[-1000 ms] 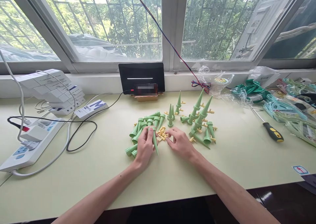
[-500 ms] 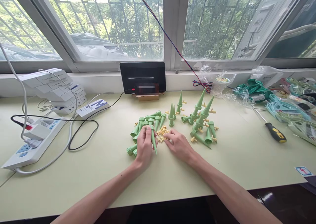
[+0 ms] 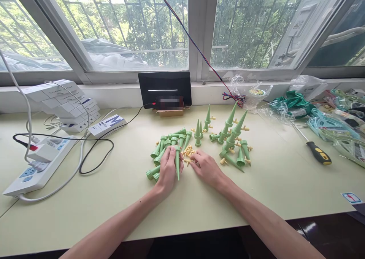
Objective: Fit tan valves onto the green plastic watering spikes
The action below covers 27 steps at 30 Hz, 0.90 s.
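My left hand [image 3: 167,169] is closed around a green cone-shaped plastic spike [image 3: 177,162], its tip pointing toward me. My right hand [image 3: 205,167] rests beside it, fingers pinched at a small yellow plastic piece from the little yellow heap [image 3: 188,151]. A pile of green spikes [image 3: 167,142] lies just beyond my left hand. To the right stands and lies a second group of spikes [image 3: 232,139] with yellow pieces fitted on their sides.
A power strip [image 3: 37,166] with cables and stacked white boxes [image 3: 61,103] sit at left. A dark tablet [image 3: 164,88] leans at the window sill. A screwdriver [image 3: 317,151] and bags of parts [image 3: 327,118] lie at right.
The spike in my left hand has swung a little, its tip now closer to the table centre. My right fingers moved slightly toward the yellow pieces.
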Each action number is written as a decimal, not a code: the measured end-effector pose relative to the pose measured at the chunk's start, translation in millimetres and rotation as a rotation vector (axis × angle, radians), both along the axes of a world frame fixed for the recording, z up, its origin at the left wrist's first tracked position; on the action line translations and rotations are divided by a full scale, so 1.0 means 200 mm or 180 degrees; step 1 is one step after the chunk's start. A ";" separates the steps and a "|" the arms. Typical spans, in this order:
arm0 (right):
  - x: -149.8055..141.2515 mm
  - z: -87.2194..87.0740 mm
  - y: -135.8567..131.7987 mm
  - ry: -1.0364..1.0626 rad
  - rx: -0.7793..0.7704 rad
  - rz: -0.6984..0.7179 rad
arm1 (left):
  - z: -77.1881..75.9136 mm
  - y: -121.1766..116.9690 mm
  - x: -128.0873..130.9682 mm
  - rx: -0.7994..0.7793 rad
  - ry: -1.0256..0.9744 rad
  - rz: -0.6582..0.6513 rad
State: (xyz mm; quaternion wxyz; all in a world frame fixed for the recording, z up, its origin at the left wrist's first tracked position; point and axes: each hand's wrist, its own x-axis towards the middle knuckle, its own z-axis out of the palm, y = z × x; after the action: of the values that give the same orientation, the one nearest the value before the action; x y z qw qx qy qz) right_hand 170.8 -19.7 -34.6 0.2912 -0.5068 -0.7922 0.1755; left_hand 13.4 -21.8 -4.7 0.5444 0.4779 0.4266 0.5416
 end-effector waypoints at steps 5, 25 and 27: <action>0.00 0.01 0.00 -0.0045 0.0003 0.0018 | 0.01 0.00 0.00 -0.0114 0.0082 -0.0084; 0.01 0.06 0.00 0.1185 0.0309 -0.0248 | 0.01 0.00 -0.01 0.0088 0.0101 -0.0333; 0.01 0.07 -0.01 0.1174 0.0327 -0.0225 | 0.01 0.00 0.00 0.0103 0.0085 -0.0371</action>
State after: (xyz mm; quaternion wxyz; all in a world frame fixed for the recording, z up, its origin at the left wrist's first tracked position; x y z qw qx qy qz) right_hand 172.7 -20.9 -20.6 0.4629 -0.4779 -0.7151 0.2144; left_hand 12.5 -22.3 -2.1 0.5614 0.5179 0.3965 0.5093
